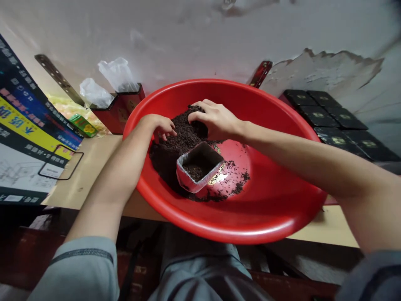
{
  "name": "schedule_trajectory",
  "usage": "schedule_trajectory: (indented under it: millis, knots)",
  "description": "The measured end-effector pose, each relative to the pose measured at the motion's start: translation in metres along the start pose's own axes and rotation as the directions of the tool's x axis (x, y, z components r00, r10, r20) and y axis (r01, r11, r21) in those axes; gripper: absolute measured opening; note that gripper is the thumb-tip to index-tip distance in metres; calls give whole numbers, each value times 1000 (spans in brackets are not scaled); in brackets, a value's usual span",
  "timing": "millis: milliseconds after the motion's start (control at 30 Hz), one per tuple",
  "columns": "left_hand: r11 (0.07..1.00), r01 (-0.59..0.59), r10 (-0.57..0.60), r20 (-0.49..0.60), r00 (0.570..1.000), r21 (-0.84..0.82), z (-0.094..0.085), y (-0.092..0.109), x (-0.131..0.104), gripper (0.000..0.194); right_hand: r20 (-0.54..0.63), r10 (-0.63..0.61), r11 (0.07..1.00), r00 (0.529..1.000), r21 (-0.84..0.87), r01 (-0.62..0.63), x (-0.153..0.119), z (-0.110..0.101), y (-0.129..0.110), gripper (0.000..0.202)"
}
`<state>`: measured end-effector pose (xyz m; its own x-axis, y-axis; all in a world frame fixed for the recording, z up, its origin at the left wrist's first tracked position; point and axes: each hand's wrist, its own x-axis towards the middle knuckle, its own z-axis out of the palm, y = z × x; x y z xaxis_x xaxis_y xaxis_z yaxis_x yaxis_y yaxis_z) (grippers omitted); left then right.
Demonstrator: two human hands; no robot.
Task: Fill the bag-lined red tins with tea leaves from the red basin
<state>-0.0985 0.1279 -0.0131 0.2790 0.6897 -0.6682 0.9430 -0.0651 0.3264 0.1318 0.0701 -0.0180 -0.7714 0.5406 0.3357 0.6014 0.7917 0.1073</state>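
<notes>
A wide red plastic basin (275, 175) holds a heap of dark loose material (178, 140) that looks like tea leaves. My right hand (216, 119) is at the top right of the heap, its fingers curled around a clump of the dark leaves. Just left of it, my left hand (164, 126) hangs over the heap's edge, fingers loosely bent and apart, with nothing seen in them. Below both hands stands a small foil-lined bag or box (196, 186), open at the top and tilted, with some leaves inside. Neither hand touches it.
Several black square tins (316, 116) stack at the right. Behind the basin's left side stand dark red boxes (109, 115) with white plastic liners (119, 74). A green packet (83, 125) and a large printed carton (34, 138) sit at the left on the wooden board (90, 161).
</notes>
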Motion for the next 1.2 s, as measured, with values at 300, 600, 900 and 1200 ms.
schedule_trajectory:
  millis: [300, 600, 900, 1200]
  knots:
    - [1000, 4, -4, -24, 1000, 25, 2, 3, -4, 72, 15, -132, 985, 991, 110, 129, -50, 1, -50, 39]
    - [999, 27, -25, -41, 999, 30, 4, 7, -10, 67, -20, -104, 913, 994, 394, 104, -53, 23, -53, 47]
    - [998, 54, -51, -60, 997, 43, 4, 7, -6, 65, -37, -91, 834, 995, 543, 96, -54, 20, -56, 43]
    - [996, 44, -38, -80, 996, 72, 3, 3, -2, 64, -70, -155, 822, 985, 544, 168, -54, 21, -55, 28]
